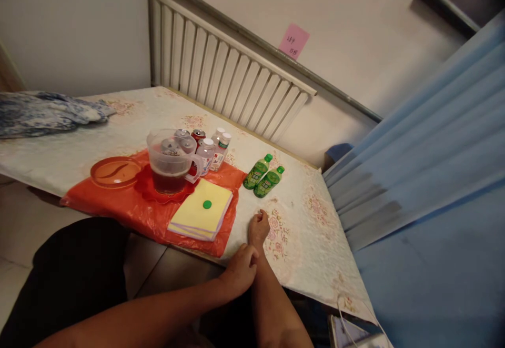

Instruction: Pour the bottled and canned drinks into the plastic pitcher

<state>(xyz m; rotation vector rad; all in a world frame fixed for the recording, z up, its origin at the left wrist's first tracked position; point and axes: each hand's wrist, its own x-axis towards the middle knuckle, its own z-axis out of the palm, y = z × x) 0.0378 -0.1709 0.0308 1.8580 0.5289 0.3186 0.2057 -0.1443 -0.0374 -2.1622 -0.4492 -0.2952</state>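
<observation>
My left hand (240,270) is closed against my right wrist, its fingers curled at the wrist. My right hand (259,226) rests on the flowered tablecloth with its fingers curled in and nothing visible in them. Nearest to it, behind, two green-capped bottles (262,177) stand side by side. To the left, a yellow cloth stack (199,214) with a green cap (207,205) on top lies on a red plastic sheet (118,208). A clear pitcher (169,166) of dark liquid stands on a red scalloped dish (148,190).
Several cans and white-capped bottles (205,153) stand behind the pitcher. An orange lid (115,172) lies left of it. Blue-and-white fabric (51,113) is at the far left. A radiator (229,69) runs behind the table, and a blue curtain (426,179) hangs at the right.
</observation>
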